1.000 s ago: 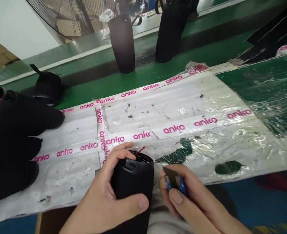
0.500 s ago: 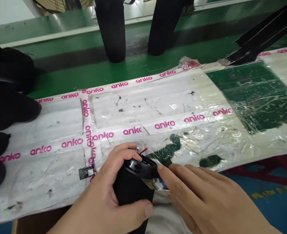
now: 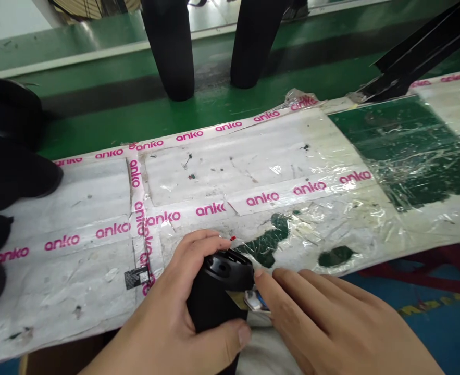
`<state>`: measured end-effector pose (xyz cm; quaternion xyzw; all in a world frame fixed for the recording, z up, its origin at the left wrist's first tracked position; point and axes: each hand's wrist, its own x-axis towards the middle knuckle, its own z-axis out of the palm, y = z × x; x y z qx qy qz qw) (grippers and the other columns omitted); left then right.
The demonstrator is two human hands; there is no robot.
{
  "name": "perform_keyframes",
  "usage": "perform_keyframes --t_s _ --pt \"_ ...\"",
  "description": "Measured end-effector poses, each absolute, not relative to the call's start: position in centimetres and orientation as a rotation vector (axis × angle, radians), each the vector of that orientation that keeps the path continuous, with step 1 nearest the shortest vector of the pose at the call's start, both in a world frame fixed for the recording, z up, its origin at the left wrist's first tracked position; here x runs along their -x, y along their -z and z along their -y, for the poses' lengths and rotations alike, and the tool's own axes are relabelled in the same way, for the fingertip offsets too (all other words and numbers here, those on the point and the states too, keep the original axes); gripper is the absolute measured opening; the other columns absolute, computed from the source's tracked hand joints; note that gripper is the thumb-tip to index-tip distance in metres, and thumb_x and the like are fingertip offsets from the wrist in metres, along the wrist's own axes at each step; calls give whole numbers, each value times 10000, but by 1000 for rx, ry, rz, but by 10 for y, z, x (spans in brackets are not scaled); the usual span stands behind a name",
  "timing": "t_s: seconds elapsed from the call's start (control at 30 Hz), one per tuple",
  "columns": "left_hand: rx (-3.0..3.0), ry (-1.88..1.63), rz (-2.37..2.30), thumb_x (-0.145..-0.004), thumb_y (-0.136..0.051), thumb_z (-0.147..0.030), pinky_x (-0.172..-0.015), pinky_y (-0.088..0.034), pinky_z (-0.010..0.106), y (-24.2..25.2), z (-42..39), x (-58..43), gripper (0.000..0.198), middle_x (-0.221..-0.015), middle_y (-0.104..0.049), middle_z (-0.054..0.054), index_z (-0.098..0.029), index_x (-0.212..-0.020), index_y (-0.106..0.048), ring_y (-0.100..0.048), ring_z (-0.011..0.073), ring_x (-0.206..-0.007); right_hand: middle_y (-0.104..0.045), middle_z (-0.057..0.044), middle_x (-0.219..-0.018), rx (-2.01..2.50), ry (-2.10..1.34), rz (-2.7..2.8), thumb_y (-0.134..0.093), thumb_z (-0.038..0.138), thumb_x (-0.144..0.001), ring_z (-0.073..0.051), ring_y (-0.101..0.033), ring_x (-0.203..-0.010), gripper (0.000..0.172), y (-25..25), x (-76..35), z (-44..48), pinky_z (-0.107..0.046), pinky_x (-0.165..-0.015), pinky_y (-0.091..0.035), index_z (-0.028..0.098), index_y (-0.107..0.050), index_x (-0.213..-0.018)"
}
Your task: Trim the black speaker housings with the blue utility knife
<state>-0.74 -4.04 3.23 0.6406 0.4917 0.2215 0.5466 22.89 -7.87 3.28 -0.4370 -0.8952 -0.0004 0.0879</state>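
Note:
My left hand (image 3: 175,307) is wrapped round a black cylinder (image 3: 212,304) that looks like a portable speaker, held tilted at the table's near edge. Its index finger reaches over the top, beside a black end cap (image 3: 230,271) with a slot in it. A small red wire end (image 3: 233,238) pokes out just beyond that fingertip. Against the right edge of the cap presses the index finger of my right hand (image 3: 323,317); its other fingers lie close together and its thumb is hidden. A silver and blue part (image 3: 256,300) shows below the cap, by the right index finger.
White sheeting with pink-lettered tape covers the table (image 3: 222,172). Several black cylinders (image 3: 26,166) are at the left, and two stand on the green surface (image 3: 214,112) behind. A black label (image 3: 137,277) lies left of my hands. A black bar (image 3: 417,62) slants at the back right.
My left index finger has moved over the red wire, so less of it shows. The end cap has tipped slightly. The view has shifted a little.

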Motion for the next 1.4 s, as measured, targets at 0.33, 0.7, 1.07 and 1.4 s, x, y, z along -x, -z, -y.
perform_keyframes --t_s 0.33,0.7,1.07,1.4 --pt "-1541 -569 -1179 -780 -790 -150 -1210 -493 501 -26 45 8 739 -1568 -486 -40 -523 -1367 -541 -462 333 -1530 -730 -50 -947 1344 -4 2618 -398 71 -1002 -219 -686 -746 357 -31 -228 81 -367 -617 -531 138 -560 -1313" --pt "-1659 -528 -1166 -732 -749 -115 -1106 -581 414 -34 40 3 687 -1479 -532 -19 -442 -1299 -540 -585 310 -1403 -709 -35 -873 1387 133 2649 -450 91 -977 -210 -678 -681 300 -29 -223 83 -356 -580 -508 153 -541 -1257" --pt "-1837 -451 -1174 -761 -718 -111 -1050 -611 434 -35 39 -7 663 -1394 -528 32 -372 -1310 -454 -641 288 -1293 -607 2 -734 1533 127 2685 -525 82 -700 -193 -588 -496 485 -33 -218 85 -328 -447 -416 187 -502 -1173" --pt "-1883 -389 -1172 -895 -702 -216 -855 -582 393 -44 33 -10 304 -1137 -577 13 -319 -1129 -537 -637 244 -1030 -553 50 -557 1499 -157 2755 -596 86 -521 -181 -511 -345 360 -73 -213 57 -378 -368 -230 257 -578 -837"
